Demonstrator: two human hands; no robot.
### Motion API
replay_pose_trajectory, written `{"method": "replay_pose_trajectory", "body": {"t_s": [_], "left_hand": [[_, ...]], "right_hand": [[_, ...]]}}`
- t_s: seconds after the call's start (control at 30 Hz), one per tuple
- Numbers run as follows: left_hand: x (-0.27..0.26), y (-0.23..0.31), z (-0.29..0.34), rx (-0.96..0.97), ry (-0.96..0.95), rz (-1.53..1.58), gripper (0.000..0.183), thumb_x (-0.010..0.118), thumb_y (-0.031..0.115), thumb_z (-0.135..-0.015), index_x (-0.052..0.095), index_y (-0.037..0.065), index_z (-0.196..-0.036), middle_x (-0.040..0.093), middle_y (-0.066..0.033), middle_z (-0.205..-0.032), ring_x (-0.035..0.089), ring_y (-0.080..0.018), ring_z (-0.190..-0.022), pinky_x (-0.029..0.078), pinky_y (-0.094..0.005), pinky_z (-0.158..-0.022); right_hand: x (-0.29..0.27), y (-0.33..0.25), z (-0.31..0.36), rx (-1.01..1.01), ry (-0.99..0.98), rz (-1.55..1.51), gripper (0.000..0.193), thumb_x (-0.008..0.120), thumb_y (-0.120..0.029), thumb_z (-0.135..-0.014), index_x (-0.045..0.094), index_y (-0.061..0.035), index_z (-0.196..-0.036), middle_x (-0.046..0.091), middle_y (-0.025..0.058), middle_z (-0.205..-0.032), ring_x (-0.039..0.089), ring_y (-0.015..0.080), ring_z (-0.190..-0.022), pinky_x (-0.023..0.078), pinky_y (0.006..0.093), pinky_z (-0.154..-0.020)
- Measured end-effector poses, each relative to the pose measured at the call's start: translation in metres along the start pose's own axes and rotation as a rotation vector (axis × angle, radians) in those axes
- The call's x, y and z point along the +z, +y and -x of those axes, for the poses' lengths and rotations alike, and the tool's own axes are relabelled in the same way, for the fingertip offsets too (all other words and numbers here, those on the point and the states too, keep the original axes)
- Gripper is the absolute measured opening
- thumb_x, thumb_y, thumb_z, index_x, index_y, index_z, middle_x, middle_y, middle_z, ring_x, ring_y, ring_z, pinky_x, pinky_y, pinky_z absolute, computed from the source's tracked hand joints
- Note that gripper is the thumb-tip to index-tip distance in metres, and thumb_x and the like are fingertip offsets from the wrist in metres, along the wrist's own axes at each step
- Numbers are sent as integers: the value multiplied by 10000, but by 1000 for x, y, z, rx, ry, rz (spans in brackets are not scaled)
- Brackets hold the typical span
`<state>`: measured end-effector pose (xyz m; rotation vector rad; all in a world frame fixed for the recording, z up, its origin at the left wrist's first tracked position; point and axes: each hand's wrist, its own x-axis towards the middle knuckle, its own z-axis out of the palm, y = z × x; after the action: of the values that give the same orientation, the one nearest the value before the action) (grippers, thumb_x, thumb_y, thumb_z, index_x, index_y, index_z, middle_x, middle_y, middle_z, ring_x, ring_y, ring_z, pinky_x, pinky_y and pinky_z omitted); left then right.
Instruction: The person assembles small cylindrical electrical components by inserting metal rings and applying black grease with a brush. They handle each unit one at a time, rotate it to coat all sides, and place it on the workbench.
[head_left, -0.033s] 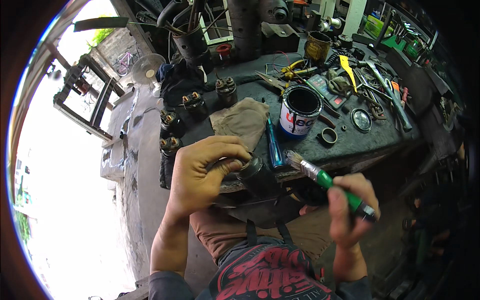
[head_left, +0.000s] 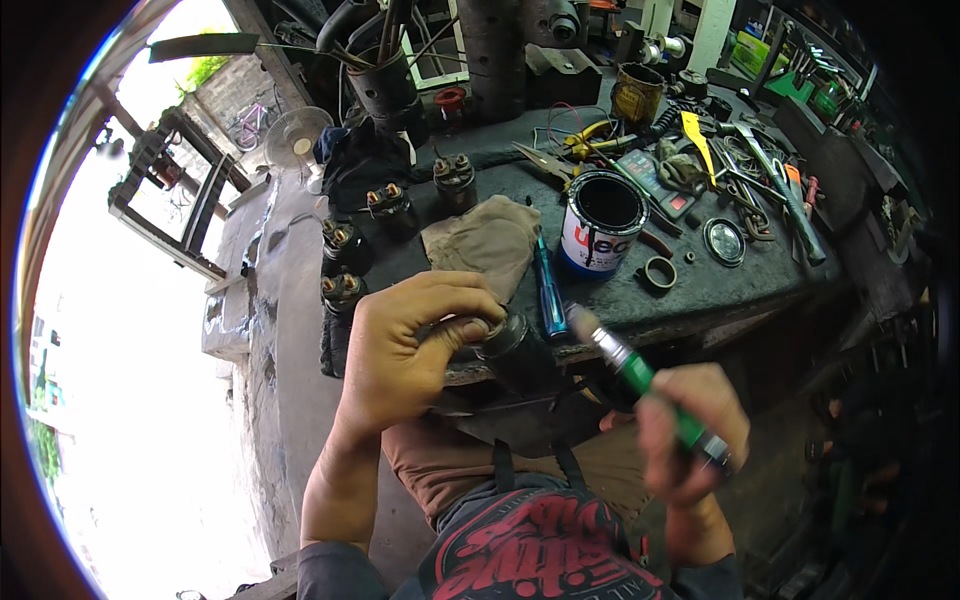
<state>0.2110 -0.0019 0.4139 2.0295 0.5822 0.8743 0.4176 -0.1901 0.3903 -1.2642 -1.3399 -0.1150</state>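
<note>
My left hand [head_left: 410,345] is closed, its fingertips gripping the upper end of a black metal cylinder [head_left: 522,362] at the bench's front edge. A paintbrush [head_left: 632,372] with a green handle and metal ferrule is held in my right hand [head_left: 695,430]. Its bristles, blurred by motion, point toward the cylinder and appear a little to its right. Behind the brush stands an open paint can [head_left: 592,248], dark inside with black drips on its rim. A blue-handled screwdriver [head_left: 550,297] and a beige cloth [head_left: 483,245] lie beyond the cylinder.
Several black cylinders with copper terminals, like starter solenoids [head_left: 390,208], stand along the bench's left side. Pliers [head_left: 548,164], a metal ring [head_left: 659,272], a round lid [head_left: 723,241] and a hammer [head_left: 800,220] lie to the right. A rusty can [head_left: 637,93] stands behind.
My right hand and the paintbrush have shifted slightly left and toward me. My left hand and the cylinder have stayed in place.
</note>
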Motion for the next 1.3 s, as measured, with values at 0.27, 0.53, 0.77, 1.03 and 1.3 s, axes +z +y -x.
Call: {"method": "replay_pose_trajectory", "body": {"t_s": [0.27,0.53,0.77,1.03,1.3], "left_hand": [[8,5,-1,23,34,-114,170,720,-121,-872,779,-31,-1004,743,-119,-1046,720,-184,-959,565,-295,-874],[11,4,-2,2,65,-101,176,756,-47,-851,786,10,-1014,762,-151,-1056,751,-296,-972,572,-346,-858],[10,8,-2,1,75,-122,161,760,-37,-851,784,10,-1003,758,-149,-1034,749,-297,-957,572,-347,-847],[19,17,2,76,111,-260,161,762,-34,-837,788,22,-985,750,-141,-1011,732,-317,-953,571,-376,-845],[20,20,7,81,133,-302,157,763,-26,-828,789,29,-972,744,-118,-997,713,-317,-942,561,-380,-827]], "right_hand": [[6,-19,7,-67,-240,-194,312,857,-48,-831,732,7,-1112,727,131,-856,693,224,-697,540,311,-598],[6,-16,0,-235,-212,-36,393,916,-54,-790,718,3,-1124,698,96,-869,650,202,-663,532,325,-557],[-14,-24,4,56,-149,-122,355,893,-33,-759,788,-109,-1090,689,106,-913,600,158,-666,469,281,-548],[-26,-27,-29,170,-277,-184,279,803,-96,-659,809,-76,-937,665,121,-853,626,182,-672,480,291,-586],[-13,-15,-35,205,-292,-274,345,767,-67,-627,755,30,-958,706,155,-828,646,204,-679,486,290,-593]]}}
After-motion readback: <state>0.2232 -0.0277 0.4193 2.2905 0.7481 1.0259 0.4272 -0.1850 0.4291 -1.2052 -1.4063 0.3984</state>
